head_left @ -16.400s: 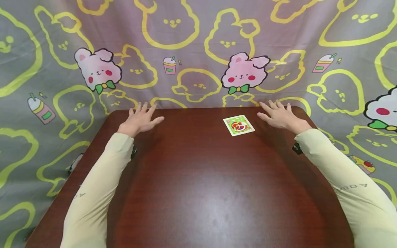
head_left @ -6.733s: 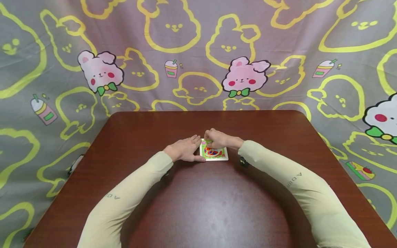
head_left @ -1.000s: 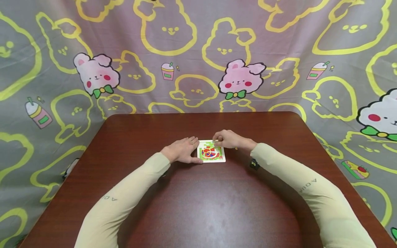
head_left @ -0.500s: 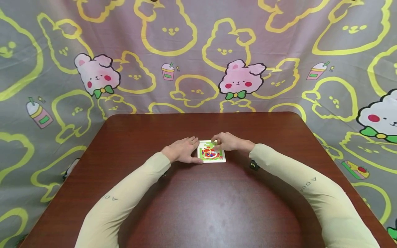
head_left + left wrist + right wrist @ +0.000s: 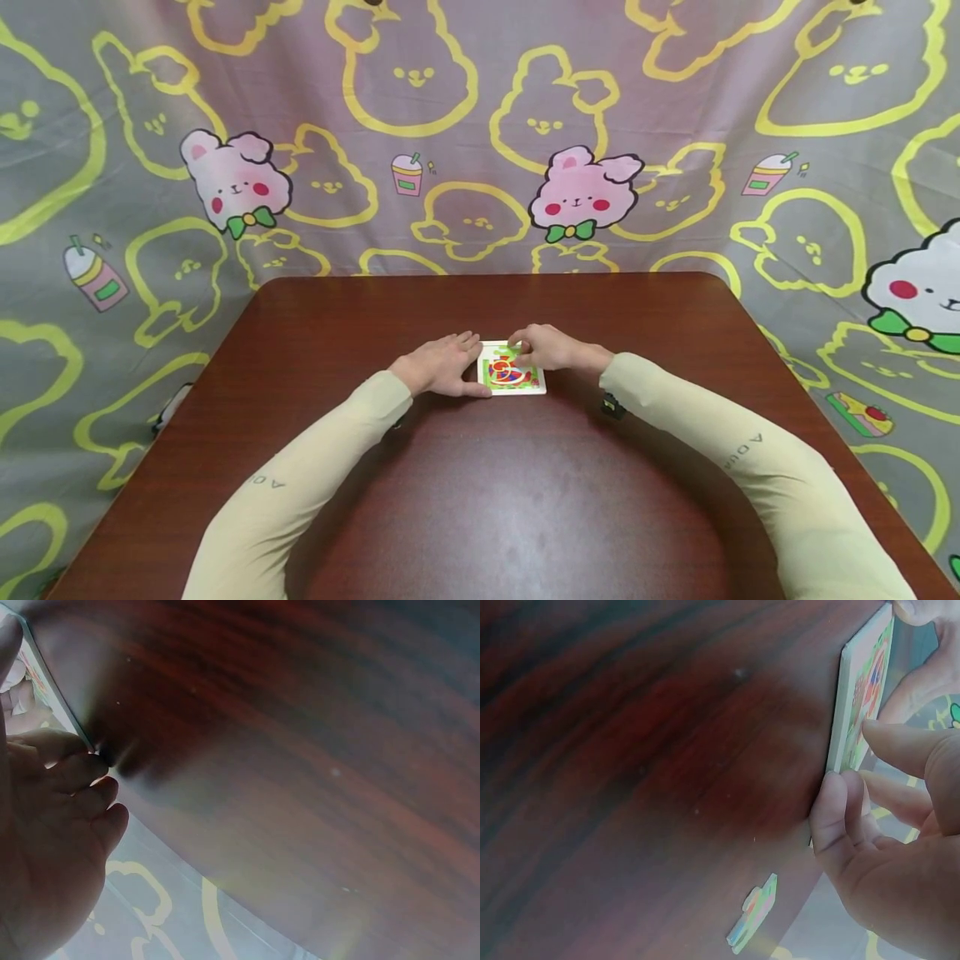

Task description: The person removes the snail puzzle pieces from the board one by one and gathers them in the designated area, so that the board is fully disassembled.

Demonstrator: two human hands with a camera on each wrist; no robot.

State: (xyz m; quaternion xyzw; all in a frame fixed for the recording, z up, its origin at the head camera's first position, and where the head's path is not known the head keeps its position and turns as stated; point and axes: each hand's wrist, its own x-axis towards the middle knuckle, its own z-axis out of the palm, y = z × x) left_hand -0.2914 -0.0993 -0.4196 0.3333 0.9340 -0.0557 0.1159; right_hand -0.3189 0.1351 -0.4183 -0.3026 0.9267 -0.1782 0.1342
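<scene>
A small square jigsaw puzzle (image 5: 512,392) with a white border and a red, blue and green picture lies flat at mid-table. White backing shows in part of its upper left and right side. My left hand (image 5: 442,365) lies along its left edge, fingers extended, thumb on the near left corner. My right hand (image 5: 551,346) is over its far right part; thumb and forefinger stand apart with their tips at the picture, and the other fingers bend at the board's edge. A loose puzzle piece (image 5: 754,911) lies on the table, hidden in the head view.
The brown wooden table (image 5: 517,492) has rounded far corners. A grey curtain (image 5: 465,108) with yellow bear outlines hangs along its far edge and both sides.
Earlier, the puzzle lay at the far right with my hands spread apart; now it is at mid-table between them. Over the last second my right hand has shifted slightly nearer; my left hand stays put.
</scene>
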